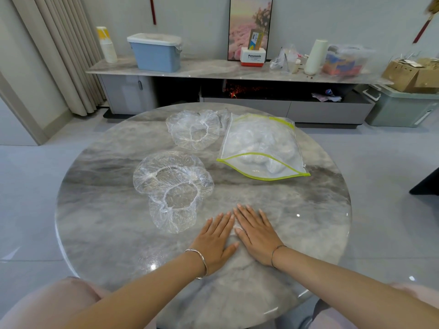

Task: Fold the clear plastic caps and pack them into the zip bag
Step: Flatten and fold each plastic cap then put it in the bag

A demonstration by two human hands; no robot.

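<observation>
While both hands pressed flat on the surface (99,210):
Hands: left hand (215,241) and right hand (257,233) spread, palms down, side by side.
Caps: crinkled clear caps (171,184), elastic-rimmed, left of centre.
Zip bag (259,148): gaped open, green-edged, stuffed, far right.

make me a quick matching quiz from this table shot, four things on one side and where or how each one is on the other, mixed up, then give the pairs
Things:
1. zip bag
2. two overlapping caps
3. far cap
4. both hands

Places or states:
A. palms down, flat on the marble table, side by side at the near edge
B. right of the far cap, mouth open toward the person, crumpled plastic inside
C. lying unfolded in the left middle of the table, one partly over the other
D. unfolded at the far side, just left of the bag

Pairs: 1-B, 2-C, 3-D, 4-A
</observation>
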